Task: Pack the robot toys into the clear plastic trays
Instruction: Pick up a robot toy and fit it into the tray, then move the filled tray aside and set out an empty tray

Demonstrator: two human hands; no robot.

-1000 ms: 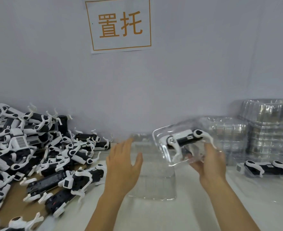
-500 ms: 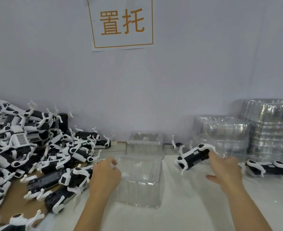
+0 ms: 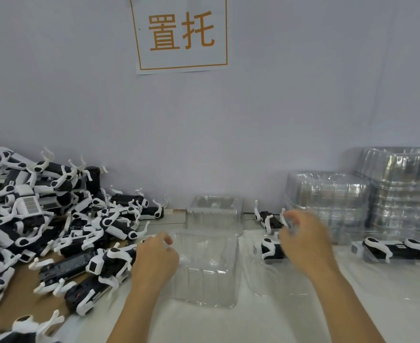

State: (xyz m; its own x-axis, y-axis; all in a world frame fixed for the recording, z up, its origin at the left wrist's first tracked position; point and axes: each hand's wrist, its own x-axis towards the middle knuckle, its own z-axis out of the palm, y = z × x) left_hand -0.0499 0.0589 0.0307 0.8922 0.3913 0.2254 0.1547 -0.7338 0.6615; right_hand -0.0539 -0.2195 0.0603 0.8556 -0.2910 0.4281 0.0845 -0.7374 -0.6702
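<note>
Now: grabbing next toy for empty tray.
Left hand (image 3: 155,258) curled at robot toy (image 3: 110,262) lying lengthwise, immediately left of clear tray (image 3: 205,266); grip unclear. Right hand (image 3: 302,241) blurred, grip unreadable.

A white paper sign (image 3: 181,34) with two orange characters inside an orange border hangs on the pale grey wall (image 3: 302,95). Below, a brown cardboard sheet (image 3: 23,290) lies at the left, beside a white table cover (image 3: 265,325)
</note>
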